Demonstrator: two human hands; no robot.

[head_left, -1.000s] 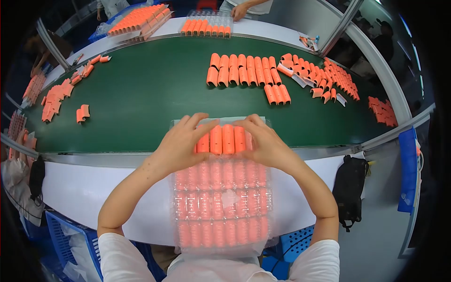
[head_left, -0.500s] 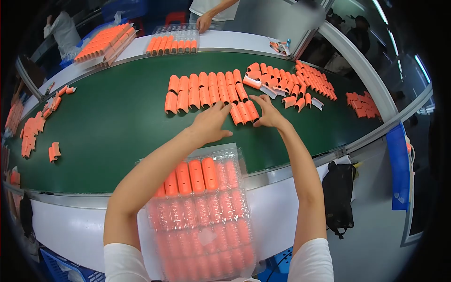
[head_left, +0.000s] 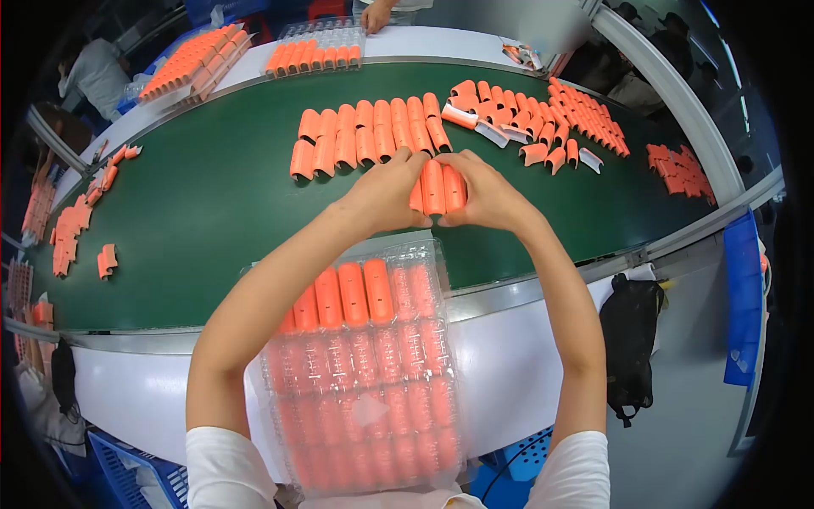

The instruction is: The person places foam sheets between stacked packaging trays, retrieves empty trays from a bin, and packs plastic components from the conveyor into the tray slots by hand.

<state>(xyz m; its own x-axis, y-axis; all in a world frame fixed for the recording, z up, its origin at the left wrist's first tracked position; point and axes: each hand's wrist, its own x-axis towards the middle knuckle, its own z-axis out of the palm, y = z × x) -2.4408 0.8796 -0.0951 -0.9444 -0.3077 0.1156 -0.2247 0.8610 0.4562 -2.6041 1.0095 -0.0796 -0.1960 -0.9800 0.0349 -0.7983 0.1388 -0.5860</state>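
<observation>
My left hand and my right hand close in from both sides on a short row of three orange half-round shells. The fingers curl over the row's far end and the thumbs sit at its near end, so the outer shells are partly covered. Just beyond my fingers, two rows of similar orange shells lie side by side on the green surface. Below my hands is a clear plastic tray, with several orange shells in its top row and paler orange shapes showing through the other compartments.
Loose orange shells lie in a jumble to the right, others far left. Across the surface, a person's hand touches another part-filled tray, beside stacked full trays. A black bag hangs at right.
My hands have come together around the three shells, the left moving right and the right closing in. The shells now sit between both hands. The whole view has shifted slightly.
</observation>
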